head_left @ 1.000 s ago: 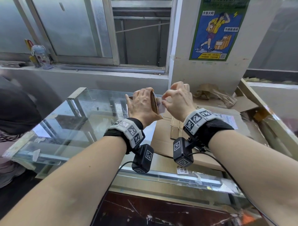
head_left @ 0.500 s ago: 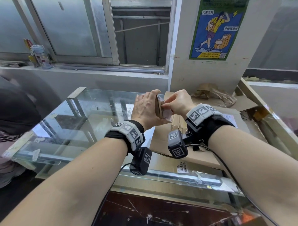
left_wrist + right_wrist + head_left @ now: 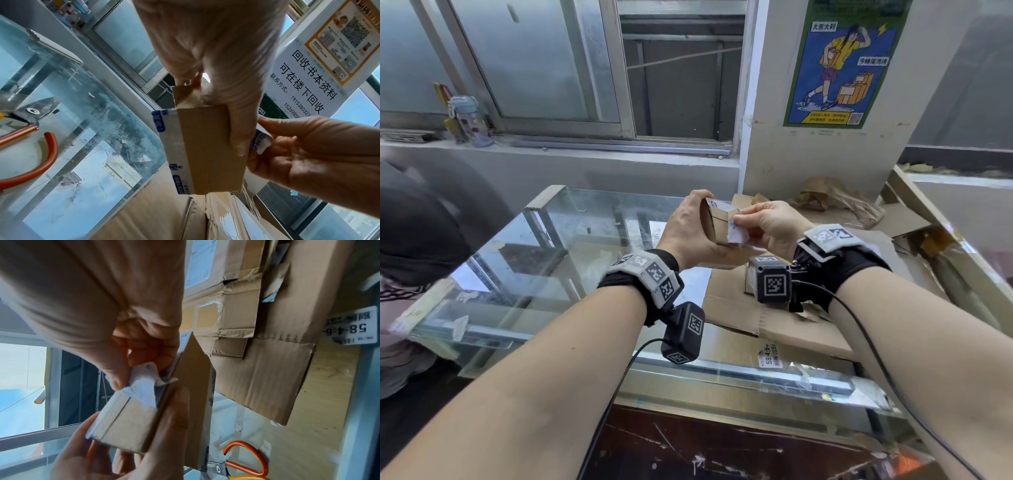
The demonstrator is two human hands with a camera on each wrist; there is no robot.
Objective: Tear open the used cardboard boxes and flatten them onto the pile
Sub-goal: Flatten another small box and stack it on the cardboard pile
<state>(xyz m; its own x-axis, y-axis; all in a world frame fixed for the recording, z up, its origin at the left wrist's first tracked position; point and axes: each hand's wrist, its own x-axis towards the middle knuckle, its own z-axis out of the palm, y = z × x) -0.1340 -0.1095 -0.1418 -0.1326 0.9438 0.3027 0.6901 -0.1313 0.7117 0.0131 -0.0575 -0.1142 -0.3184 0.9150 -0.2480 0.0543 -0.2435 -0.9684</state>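
My left hand (image 3: 685, 236) grips a small brown cardboard box (image 3: 717, 228) from the left and underneath, above the glass counter. White tape with blue print runs along the box's edges (image 3: 176, 146). My right hand (image 3: 768, 222) pinches a loose strip of that tape (image 3: 737, 235) between thumb and fingers at the box's right end; the strip (image 3: 144, 389) is crumpled and still joined to the box (image 3: 131, 423). The pile of flattened cardboard (image 3: 808, 329) lies below and to the right of both hands.
The glass counter (image 3: 544, 260) spreads to the left; orange-handled scissors (image 3: 30, 141) lie on it. A window sill with a bottle (image 3: 469, 120) runs behind. Crumpled brown paper (image 3: 835, 198) sits by the postered wall. A slanted wooden frame (image 3: 945, 240) borders the right.
The box has turned from edge-on so its end faces me. My right hand has drawn the tape strip away to the right. Both hands stay at about the same height.
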